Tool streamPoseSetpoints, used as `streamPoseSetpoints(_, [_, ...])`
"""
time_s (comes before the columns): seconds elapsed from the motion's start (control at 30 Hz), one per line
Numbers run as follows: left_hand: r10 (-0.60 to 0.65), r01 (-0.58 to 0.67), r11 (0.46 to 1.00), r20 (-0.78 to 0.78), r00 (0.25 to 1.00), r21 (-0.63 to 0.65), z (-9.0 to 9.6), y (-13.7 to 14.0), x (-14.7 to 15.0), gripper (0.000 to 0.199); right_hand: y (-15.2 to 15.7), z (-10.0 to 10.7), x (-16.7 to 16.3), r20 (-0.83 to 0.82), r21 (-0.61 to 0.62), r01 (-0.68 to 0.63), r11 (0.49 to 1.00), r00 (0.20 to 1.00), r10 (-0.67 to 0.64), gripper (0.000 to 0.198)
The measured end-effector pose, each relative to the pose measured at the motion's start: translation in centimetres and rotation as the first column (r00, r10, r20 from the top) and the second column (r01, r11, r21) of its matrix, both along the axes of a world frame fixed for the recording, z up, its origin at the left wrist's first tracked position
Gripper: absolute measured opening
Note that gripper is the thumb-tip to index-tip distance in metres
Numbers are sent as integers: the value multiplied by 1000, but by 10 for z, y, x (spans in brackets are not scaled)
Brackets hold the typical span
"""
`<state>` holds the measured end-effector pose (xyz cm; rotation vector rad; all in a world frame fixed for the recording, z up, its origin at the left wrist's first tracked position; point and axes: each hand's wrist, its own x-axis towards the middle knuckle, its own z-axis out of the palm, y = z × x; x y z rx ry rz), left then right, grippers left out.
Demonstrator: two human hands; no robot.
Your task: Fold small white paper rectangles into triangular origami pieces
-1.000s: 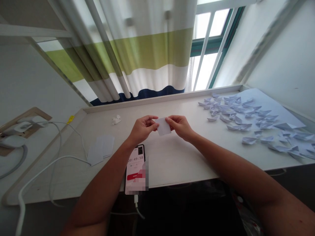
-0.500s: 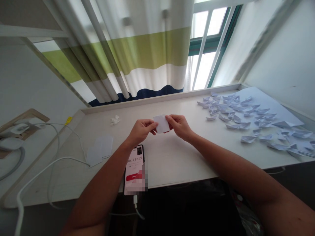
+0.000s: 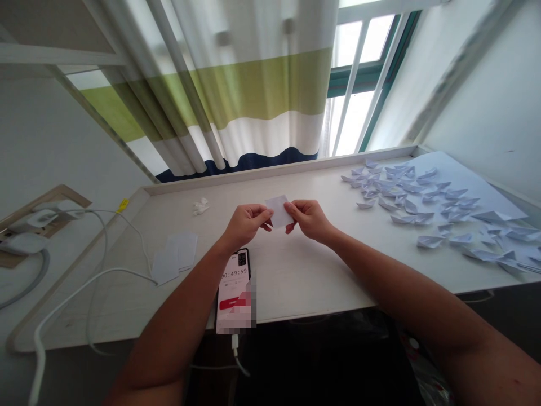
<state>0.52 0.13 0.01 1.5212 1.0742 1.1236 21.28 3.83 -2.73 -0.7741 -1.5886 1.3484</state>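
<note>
A small white piece of paper is held up above the desk between my two hands. My left hand pinches its left edge between thumb and fingers. On the opposite edge, my right hand grips it with the thumb on the near face and fingers behind. Whether the paper is folded into layers I cannot tell. Below my left wrist lies a phone with a timer on its screen, partly covered by my forearm.
Many folded paper boats cover the right side of the white desk, some on a large white sheet. At left lie paper slips, a crumpled tissue and a white cable from a power strip.
The view has shifted slightly, so the whole scene sits a little further right. The paper has tilted a little between my hands; both hands keep their hold.
</note>
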Motion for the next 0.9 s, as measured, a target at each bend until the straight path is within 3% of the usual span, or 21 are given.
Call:
streamPoseSetpoints(0.13, [22, -22, 1000, 11, 1000, 9, 1, 0, 1, 44, 0, -2, 0, 20, -8, -34, 999, 999, 34, 76])
streamPoseSetpoints(0.23, [38, -39, 999, 35, 999, 7, 1, 0, 0, 44, 0, -4, 0, 120, 54, -54, 997, 992, 47, 82])
streamPoseSetpoints(0.37, [55, -53, 998, 76, 996, -28, 1, 1, 0, 44, -3, -2, 1, 235, 191, 16, 981, 970, -61, 84])
streamPoseSetpoints(0.5, [53, -47, 997, 107, 993, -59, -1, 1, 2, 45, -6, 1, 1, 219, 233, 56, 971, 970, -108, 82])
streamPoseSetpoints(0.7, [68, -64, 997, 94, 993, -44, -4, 3, 1, 43, 0, -4, 0, -20, 18, -60, 998, 998, 60, 66])
streamPoseSetpoints(0.9, [44, -40, 999, 137, 990, -33, -8, 6, 0, 47, 5, -5, 1, -247, -155, -138, 978, 964, 97, 49])
